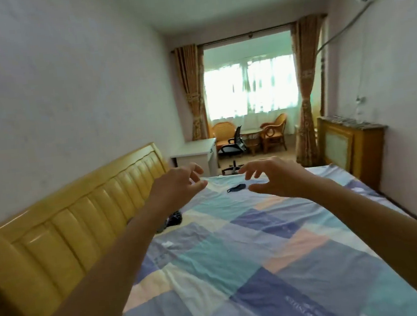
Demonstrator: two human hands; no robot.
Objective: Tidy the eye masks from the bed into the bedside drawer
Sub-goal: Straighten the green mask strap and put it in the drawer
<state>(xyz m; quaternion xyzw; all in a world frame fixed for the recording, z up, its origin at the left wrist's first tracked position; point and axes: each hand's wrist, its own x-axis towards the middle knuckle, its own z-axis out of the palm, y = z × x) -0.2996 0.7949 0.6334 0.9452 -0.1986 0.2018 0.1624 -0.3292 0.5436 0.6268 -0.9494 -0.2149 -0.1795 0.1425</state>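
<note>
Nothing stowed yet; left hand (179, 184) and right hand (271, 177) empty, fingers loosely spread over bed (238, 257); dark eye mask (236, 188) lies between them, second dark item (174, 219) by headboard (80, 222); drawer unseen.

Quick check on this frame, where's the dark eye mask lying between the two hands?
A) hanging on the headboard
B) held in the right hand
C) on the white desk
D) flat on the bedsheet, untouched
D: the dark eye mask lies on the patchwork bedsheet, with the left hand and right hand both empty, fingers spread, touching nothing.
</note>
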